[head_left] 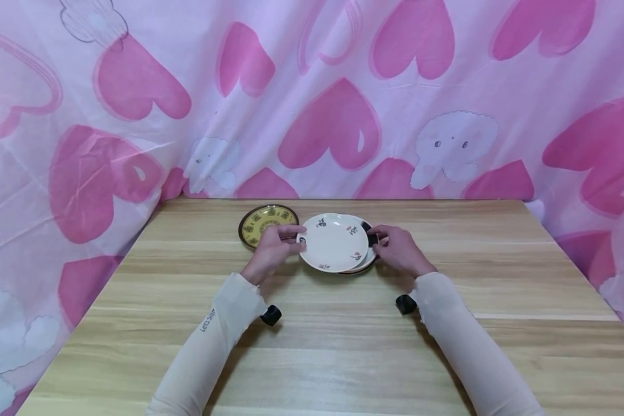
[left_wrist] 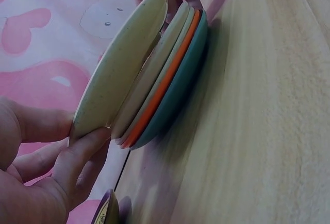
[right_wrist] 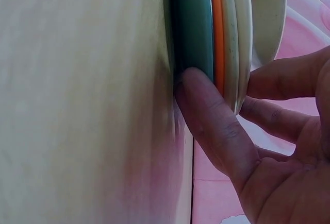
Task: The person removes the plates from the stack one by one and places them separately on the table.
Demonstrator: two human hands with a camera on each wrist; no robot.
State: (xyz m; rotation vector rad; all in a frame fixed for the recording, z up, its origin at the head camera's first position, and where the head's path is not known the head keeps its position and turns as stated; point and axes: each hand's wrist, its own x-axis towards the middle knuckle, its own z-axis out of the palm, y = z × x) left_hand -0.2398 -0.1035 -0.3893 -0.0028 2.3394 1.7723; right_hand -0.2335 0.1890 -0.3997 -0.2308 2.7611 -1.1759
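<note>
A white plate (head_left: 330,245) with small dark and red drawings is pinched at its left rim by my left hand (head_left: 274,248), thumb on one face and fingers on the other. The left wrist view shows this plate tilted away from a stack below it. Cream plates (left_wrist: 149,80), an orange plate (left_wrist: 161,85) and a teal plate (left_wrist: 175,92) make up that stack, on the table. My right hand (head_left: 399,251) grips the stack's right edge. In the right wrist view its thumb (right_wrist: 214,116) lies against the teal side, fingers at the upper cream rim.
A yellow patterned plate (head_left: 270,215) with a dark rim lies on the wooden table (head_left: 333,346), left of the stack. Behind the table hangs a pink cloth (head_left: 312,86) with hearts. Black camera pieces (head_left: 271,315) stick out from both wrists.
</note>
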